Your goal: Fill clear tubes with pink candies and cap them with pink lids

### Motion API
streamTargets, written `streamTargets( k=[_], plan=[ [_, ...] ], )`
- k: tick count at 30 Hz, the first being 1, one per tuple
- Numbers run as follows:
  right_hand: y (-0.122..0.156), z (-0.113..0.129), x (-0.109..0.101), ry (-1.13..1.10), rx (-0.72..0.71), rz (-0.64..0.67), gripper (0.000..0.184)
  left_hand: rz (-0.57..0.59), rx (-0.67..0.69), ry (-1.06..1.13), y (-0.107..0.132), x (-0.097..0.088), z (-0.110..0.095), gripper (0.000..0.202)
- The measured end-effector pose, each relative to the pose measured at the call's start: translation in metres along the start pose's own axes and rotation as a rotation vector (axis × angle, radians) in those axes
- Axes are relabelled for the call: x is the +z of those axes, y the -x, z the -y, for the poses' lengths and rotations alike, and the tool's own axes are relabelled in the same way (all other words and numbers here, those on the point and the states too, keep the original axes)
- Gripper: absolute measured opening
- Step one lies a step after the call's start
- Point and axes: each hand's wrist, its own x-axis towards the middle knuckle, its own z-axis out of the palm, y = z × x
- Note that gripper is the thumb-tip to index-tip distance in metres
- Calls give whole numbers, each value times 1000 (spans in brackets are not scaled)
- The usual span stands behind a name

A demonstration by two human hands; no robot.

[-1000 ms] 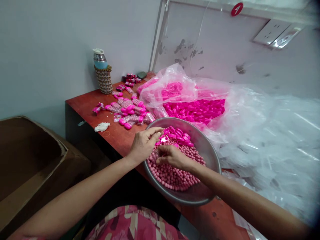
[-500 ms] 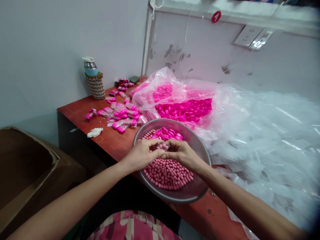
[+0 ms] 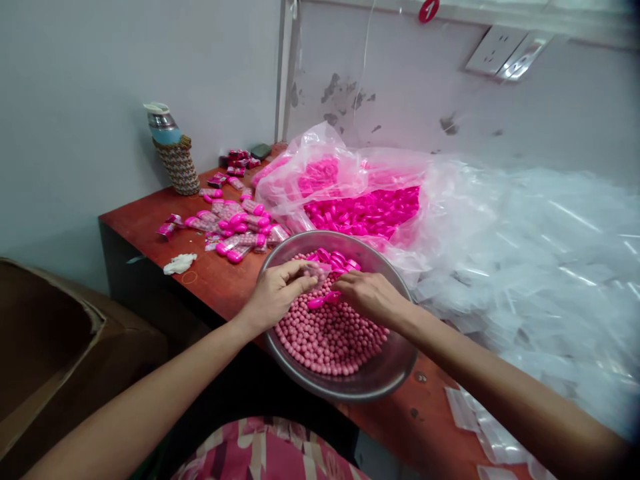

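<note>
My left hand [image 3: 277, 290] is closed around a small clear plastic container [image 3: 316, 272] that has pink balls inside. Below it is a grey metal bowl [image 3: 395, 387] holding many round pink balls [image 3: 330, 343]. A heap of bright pink plastic caps [image 3: 333, 259] lies on the balls toward the bowl's far side. My right hand [image 3: 370, 293] reaches into the bowl, fingers bent and pressed together at a pink cap [image 3: 316, 303]; the fingertips are partly hidden. The two hands are apart.
Filled containers with pink ends [image 3: 235, 223] lie on the red table [image 3: 145, 220], left of the bowl. Behind stands a clear bag of pink caps [image 3: 370, 207]. Clear empty containers [image 3: 525, 267] pile up at right. A bottle in a knitted sleeve [image 3: 177, 163] and a cardboard box [image 3: 95, 333] are at left.
My right hand has let go of the clear container and moved right and down to the pink caps. My left hand still holds the container. The view has shifted slightly.
</note>
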Motion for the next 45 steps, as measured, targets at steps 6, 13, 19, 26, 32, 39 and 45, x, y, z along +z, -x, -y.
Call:
streamTargets(
  k=[6, 13, 19, 26, 32, 39, 45],
  plan=[
    [-10, 7, 23, 201, -83, 51, 18, 43, -20, 40, -1, 1, 1, 27],
    [0, 3, -11, -496, 50, -177, 21, 143, 0, -93, -2, 1, -4, 17],
    [3, 9, -14, -1103, 121, -315, 29, 174, 1, -197, -1, 0, -6, 14],
    [10, 17, -22, -594, 24, -445, 24, 153, 97, -321, 4, 2, -9, 15],
    [9, 29, -26, -231, -160, -327, 26, 108, 189, -383, 9, 2, -11, 16],
    [9, 38, -24, -10, -235, -269, 32, 66, 223, -358, 17, 1, -5, 17],
    [4, 40, -22, 15, -232, -317, 32, 78, 205, -367, 16, 0, -3, 20]
  ],
)
